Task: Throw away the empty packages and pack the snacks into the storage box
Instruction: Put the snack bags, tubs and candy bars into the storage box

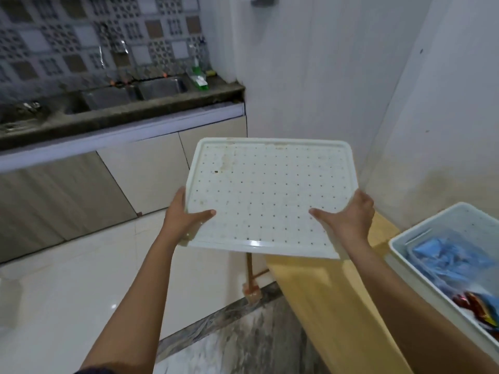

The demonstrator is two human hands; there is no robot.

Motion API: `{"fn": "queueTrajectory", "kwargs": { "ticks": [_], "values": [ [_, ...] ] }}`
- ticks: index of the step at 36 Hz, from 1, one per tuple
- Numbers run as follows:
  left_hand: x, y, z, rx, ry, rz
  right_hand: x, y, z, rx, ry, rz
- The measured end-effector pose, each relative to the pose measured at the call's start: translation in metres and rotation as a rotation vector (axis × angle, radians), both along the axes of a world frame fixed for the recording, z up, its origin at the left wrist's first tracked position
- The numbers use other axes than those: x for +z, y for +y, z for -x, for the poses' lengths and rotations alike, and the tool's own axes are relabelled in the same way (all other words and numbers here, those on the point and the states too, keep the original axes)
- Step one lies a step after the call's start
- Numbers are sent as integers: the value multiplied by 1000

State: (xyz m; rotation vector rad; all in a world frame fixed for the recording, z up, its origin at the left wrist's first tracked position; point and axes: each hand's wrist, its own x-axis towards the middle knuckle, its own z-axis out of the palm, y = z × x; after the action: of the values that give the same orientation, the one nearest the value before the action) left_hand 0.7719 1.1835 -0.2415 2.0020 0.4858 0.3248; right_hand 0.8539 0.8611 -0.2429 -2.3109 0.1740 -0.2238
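I hold a white, dotted storage-box lid [270,195] in the air in front of me, roughly level. My left hand [183,214] grips its left edge, thumb on top. My right hand [348,217] grips its right edge the same way. At the lower right, the white storage box [399,255] stands open on a wooden table [332,292]. Inside it lie blue snack packets [448,260] and red and orange snack packets [478,309].
A kitchen counter with a steel double sink [135,93] and a green bottle [198,76] runs along the left, cabinets below it. White walls stand ahead and at the right. A glossy tiled floor [81,279] lies below, with a table leg [249,276] under the lid.
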Motion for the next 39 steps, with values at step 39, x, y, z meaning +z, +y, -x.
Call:
{"fn": "queueTrajectory", "kwargs": {
  "ticks": [39],
  "values": [
    [-46,-369,-98,-1183,153,-267,-24,-293,238,-921,137,-62]
  ]
}}
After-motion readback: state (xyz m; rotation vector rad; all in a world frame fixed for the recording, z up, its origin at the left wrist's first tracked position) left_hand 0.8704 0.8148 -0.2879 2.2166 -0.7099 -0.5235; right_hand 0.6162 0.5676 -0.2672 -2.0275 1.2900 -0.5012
